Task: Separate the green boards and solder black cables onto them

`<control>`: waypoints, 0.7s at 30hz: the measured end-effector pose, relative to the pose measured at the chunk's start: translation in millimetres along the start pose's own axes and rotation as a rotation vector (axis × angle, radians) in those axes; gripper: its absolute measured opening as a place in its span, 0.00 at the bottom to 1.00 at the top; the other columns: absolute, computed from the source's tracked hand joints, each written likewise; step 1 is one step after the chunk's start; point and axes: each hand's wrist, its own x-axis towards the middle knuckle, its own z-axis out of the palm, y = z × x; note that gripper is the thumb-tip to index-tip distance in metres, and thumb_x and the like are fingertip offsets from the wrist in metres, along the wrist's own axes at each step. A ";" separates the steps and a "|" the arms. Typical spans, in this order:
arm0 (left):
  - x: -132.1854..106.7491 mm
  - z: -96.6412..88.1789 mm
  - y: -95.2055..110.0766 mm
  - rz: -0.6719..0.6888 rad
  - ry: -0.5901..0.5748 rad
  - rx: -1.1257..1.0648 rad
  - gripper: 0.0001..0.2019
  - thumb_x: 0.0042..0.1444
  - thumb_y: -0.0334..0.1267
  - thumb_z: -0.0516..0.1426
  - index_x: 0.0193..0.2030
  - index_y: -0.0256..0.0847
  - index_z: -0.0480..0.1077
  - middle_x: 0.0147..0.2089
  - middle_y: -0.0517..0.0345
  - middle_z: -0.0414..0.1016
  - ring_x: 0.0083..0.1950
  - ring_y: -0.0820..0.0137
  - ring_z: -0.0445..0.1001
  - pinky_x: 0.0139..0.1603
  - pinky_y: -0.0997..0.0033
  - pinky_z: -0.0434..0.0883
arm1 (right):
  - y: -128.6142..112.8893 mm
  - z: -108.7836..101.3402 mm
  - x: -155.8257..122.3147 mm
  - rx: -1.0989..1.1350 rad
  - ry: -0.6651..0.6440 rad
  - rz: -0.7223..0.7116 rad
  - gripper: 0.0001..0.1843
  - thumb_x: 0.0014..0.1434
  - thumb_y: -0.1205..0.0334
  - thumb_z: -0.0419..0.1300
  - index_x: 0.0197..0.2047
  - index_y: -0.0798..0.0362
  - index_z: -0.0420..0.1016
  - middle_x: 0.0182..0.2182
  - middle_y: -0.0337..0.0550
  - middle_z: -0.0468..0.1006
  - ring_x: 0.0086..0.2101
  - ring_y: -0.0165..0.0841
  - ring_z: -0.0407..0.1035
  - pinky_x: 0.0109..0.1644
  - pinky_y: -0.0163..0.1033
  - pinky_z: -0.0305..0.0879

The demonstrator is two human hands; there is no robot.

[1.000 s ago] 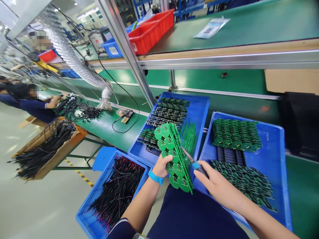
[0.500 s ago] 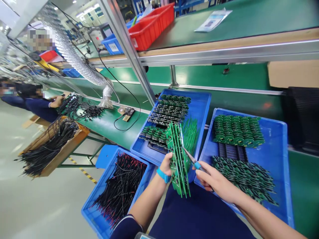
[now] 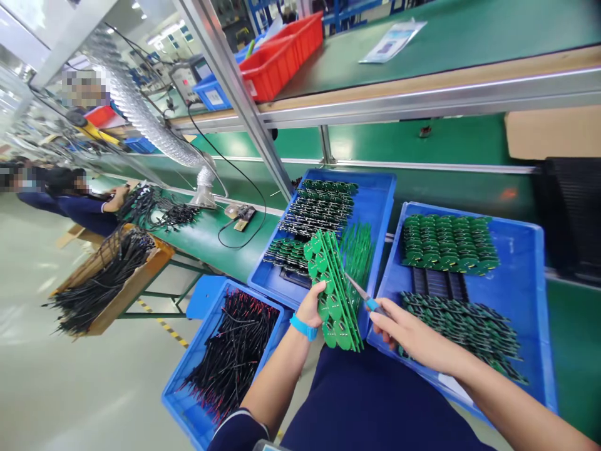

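My left hand (image 3: 313,305) is closed round a stack of green circuit board panels (image 3: 332,289), held upright over my lap. It wears a blue wristband (image 3: 299,327). My right hand (image 3: 406,335) grips a blue-handled cutting tool (image 3: 367,297), whose metal tip touches the right side of the stack. Behind the stack is a blue tray (image 3: 375,207) with rows of green boards. Under my right hand, another blue tray (image 3: 528,294) holds round green boards.
A blue bin of black and red wires (image 3: 230,357) stands at my lower left. A wooden box of black cables (image 3: 110,275), a silver duct (image 3: 141,113) and a soldering stand (image 3: 239,216) lie along the green bench. Another person (image 3: 84,203) works at far left. Red bins (image 3: 282,56) sit on the shelf above.
The stack of panels has been turned in my left hand, edge-on half a second ago and now showing its round faces again. The cutter stays against its right side.
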 end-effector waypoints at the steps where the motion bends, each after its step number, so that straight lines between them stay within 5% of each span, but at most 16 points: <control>1: -0.4 1.4 0.3 0.015 0.005 0.005 0.13 0.43 0.40 0.61 0.32 0.33 0.70 0.28 0.53 0.75 0.35 0.64 0.75 0.39 0.66 0.72 | 0.4 0.7 -3.9 -0.045 0.003 0.003 0.21 0.57 0.41 0.46 0.41 0.49 0.60 0.29 0.36 0.66 0.28 0.28 0.62 0.33 0.37 0.62; 14: -2.9 10.8 5.4 0.113 0.005 0.062 0.16 0.40 0.39 0.63 0.37 0.35 0.70 0.30 0.56 0.76 0.35 0.63 0.76 0.39 0.65 0.72 | 1.1 -0.1 -23.5 -0.298 0.116 0.016 0.27 0.56 0.39 0.45 0.51 0.47 0.63 0.46 0.46 0.70 0.48 0.42 0.63 0.51 0.46 0.60; 17: -1.9 10.3 4.2 0.101 -0.017 0.057 0.17 0.40 0.40 0.63 0.37 0.35 0.69 0.30 0.55 0.75 0.34 0.64 0.75 0.38 0.65 0.71 | 3.2 -0.2 -23.8 -0.254 0.120 -0.021 0.25 0.56 0.40 0.48 0.49 0.47 0.64 0.45 0.44 0.70 0.47 0.40 0.64 0.49 0.43 0.60; 21: 0.3 10.5 -0.4 0.083 -0.062 0.024 0.23 0.36 0.47 0.64 0.38 0.36 0.69 0.29 0.56 0.72 0.30 0.69 0.71 0.31 0.70 0.70 | 8.5 5.5 -24.9 0.060 -0.110 -0.038 0.21 0.58 0.43 0.48 0.44 0.49 0.63 0.30 0.38 0.66 0.29 0.28 0.61 0.31 0.34 0.60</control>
